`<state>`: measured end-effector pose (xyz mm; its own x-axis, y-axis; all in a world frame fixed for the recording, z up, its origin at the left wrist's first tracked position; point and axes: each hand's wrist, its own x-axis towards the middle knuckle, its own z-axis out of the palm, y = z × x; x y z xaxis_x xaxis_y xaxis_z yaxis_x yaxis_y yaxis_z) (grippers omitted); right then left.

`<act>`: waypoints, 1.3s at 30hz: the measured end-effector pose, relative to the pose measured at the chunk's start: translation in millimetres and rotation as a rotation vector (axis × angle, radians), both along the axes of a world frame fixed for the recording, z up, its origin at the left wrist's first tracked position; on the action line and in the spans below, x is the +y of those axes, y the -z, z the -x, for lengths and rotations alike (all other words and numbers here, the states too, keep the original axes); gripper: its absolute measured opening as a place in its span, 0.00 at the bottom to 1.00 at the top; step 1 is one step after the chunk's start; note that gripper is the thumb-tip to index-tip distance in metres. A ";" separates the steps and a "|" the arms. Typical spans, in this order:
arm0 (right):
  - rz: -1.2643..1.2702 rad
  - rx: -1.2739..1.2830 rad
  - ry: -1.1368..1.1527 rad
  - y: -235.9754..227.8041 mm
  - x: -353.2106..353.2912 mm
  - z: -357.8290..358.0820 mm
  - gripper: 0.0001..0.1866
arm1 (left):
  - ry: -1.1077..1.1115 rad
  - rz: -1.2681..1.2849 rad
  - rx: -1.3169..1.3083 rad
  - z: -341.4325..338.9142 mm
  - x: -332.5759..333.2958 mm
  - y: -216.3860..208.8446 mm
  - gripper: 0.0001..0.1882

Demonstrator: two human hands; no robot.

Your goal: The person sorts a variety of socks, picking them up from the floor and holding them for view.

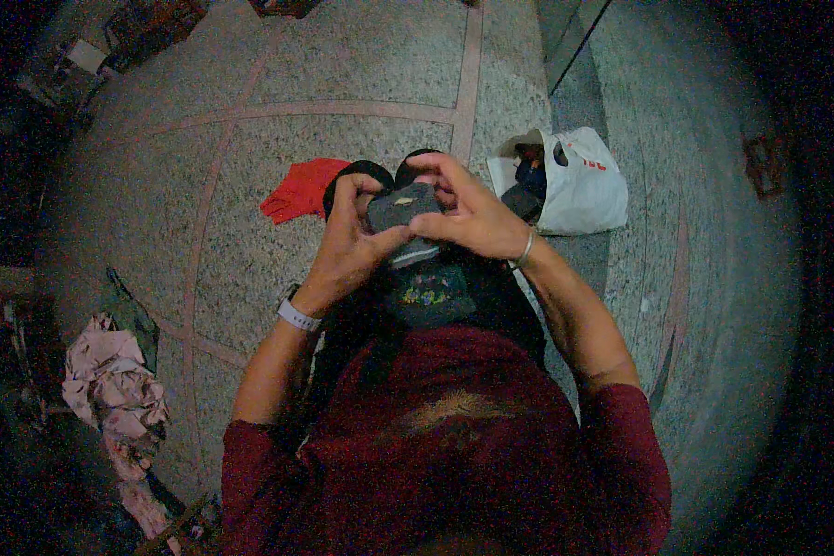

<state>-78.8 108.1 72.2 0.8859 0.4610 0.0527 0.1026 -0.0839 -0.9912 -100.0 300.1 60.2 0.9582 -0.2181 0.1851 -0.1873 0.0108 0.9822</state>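
Observation:
My left hand [350, 243] and my right hand [473, 215] are closed on a small bundle of dark grey cloth [400, 211], one at each side. Thumbs press its near side while the fingers curl round the far side. A small pale patch shows on top of it; what sort of garment it is, I cannot tell. Just below the bundle, over my lap, lies a dark cloth with a colourful print [433, 295]. A red cloth [306, 189] is spread on the floor beyond my left hand.
On the floor to the right a white plastic bag [591, 190] gapes open, with dark cloth inside. Crumpled pink material [116, 375] lies at the left. Boxy objects [153, 32] stand at the far left, and a wall edge [579, 46] rises at the far right.

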 end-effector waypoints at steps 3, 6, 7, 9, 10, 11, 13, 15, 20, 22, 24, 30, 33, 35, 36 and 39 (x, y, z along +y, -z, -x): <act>0.202 -0.084 0.016 13.6 4.4 5.2 0.21 | -0.042 0.028 0.225 10.9 -2.3 1.7 0.30; 0.130 -0.132 0.187 28.5 -4.4 5.7 0.20 | -0.055 0.149 0.490 29.4 -5.1 6.8 0.24; 0.138 -0.129 0.194 30.1 -5.7 9.3 0.19 | -0.035 0.197 0.530 40.8 -14.0 -8.2 0.22; 0.130 -0.170 0.236 29.9 -2.9 22.8 0.16 | 0.072 0.208 0.518 48.7 -19.3 -0.9 0.16; 0.127 -0.190 0.260 29.1 -2.9 28.8 0.15 | 0.102 0.191 0.507 49.5 -19.1 8.0 0.16; 0.128 -0.143 0.266 31.4 -4.4 31.3 0.15 | 0.132 0.175 0.495 50.9 -18.5 15.0 0.16; 0.128 -0.052 0.281 41.4 -7.3 32.4 0.16 | 0.135 0.136 0.486 55.5 -20.5 18.9 0.16; 0.095 -0.024 0.290 51.8 -8.9 33.3 0.17 | 0.080 0.092 0.491 60.0 -24.3 18.0 0.15; -0.003 -0.195 0.353 15.3 3.2 52.6 0.21 | -0.054 0.258 0.549 70.1 -29.2 0.3 0.14; -0.025 -0.129 0.340 20.8 6.4 61.2 0.24 | -0.093 0.208 0.500 76.4 -26.0 -5.4 0.14; -0.048 -0.037 0.265 35.1 -0.4 58.8 0.25 | -0.074 0.077 0.445 82.7 -24.3 -9.0 0.14; -0.271 0.134 0.158 40.5 -3.9 40.2 0.24 | -0.068 0.197 0.488 62.7 -36.8 -23.2 0.13; 0.014 0.155 0.187 23.1 -13.6 27.1 0.22 | 0.051 0.002 0.478 38.1 -28.0 -22.1 0.14; 0.048 0.154 0.232 31.6 -21.0 14.5 0.19 | 0.005 -0.048 0.373 27.2 -28.3 -16.3 0.15; 0.066 0.153 0.250 37.2 -25.5 5.9 0.19 | -0.021 -0.073 0.321 21.8 -28.2 -13.0 0.16; -0.411 0.520 0.325 62.0 -57.8 -13.3 0.21 | -0.208 -0.004 0.309 6.7 -18.8 -11.5 0.14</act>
<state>-65.5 50.3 10.1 0.9319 0.2048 -0.2993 -0.3560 0.3582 -0.8631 -106.8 281.3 71.6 0.9927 -0.0129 -0.1200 0.1200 -0.0006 0.9928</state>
